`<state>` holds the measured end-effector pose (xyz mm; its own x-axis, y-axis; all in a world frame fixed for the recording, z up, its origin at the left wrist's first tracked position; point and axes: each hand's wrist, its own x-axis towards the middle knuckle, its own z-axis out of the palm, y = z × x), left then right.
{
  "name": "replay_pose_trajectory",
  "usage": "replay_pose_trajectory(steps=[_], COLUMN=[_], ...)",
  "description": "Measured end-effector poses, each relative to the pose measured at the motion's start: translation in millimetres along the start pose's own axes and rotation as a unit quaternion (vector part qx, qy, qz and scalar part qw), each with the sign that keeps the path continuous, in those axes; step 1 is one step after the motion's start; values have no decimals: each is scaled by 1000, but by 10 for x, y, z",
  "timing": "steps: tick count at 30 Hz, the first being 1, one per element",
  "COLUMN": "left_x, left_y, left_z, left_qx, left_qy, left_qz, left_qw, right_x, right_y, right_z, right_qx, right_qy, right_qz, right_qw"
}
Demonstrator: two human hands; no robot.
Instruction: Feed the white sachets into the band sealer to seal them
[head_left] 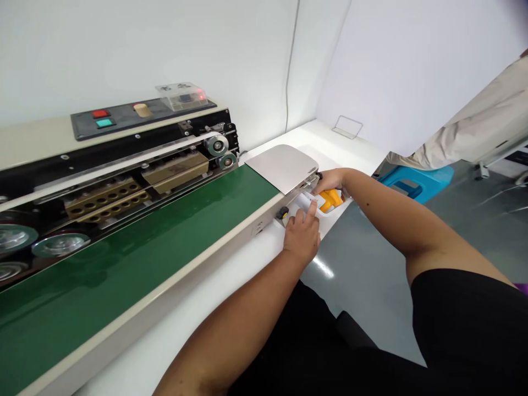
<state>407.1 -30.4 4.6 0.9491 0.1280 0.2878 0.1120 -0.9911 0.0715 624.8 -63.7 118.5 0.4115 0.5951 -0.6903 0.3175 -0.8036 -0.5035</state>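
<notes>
My left hand [303, 234] is at the near side of a small white bin [325, 213], beside the end of the belt machine. Its index finger stretches to a white piece at the bin, and the other fingers are partly bent. My right hand [330, 179] reaches over the bin's far side, thumb downward; most of its fingers are hidden, and so is anything they hold. Orange objects [332, 199] lie in the bin, too small and covered to name.
The machine has a green conveyor belt [157, 247], a metal end plate [284, 165], rollers [216, 144] and a control panel [124, 118]. A wire stand [347, 127] is on the white table [325, 140]. A blue stool [433, 179] and a person's light sleeve [466, 126] are at right.
</notes>
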Motion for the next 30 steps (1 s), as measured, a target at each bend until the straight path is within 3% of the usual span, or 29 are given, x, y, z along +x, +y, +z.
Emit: replay_pose_trajectory(steps=[8,12,21,25,28,30], left_x=[17,16,-4,12,18,12], left_y=[12,31,35,24,33,55], left_z=[22,18,-31,-15,-3,5], left_qx=[2,11,6,2,-13,-29], left_qy=[4,-3,-5,3,-1,-3], left_qz=[3,-2,0,8,13,19], left_qw=[1000,1000,1000,1000,1000,999], right_x=[-58,-49,183,286,336,358], right_y=[30,-18,329,479,531,558], right_z=[-62,-26,-139,-301,-424,-471], right_qx=[-7,-50,61,118,132,149], right_qy=[-103,-98,-101,-58,31,97], right_qz=[9,21,-32,-127,-183,-183], right_qw=[995,994,992,983,974,967])
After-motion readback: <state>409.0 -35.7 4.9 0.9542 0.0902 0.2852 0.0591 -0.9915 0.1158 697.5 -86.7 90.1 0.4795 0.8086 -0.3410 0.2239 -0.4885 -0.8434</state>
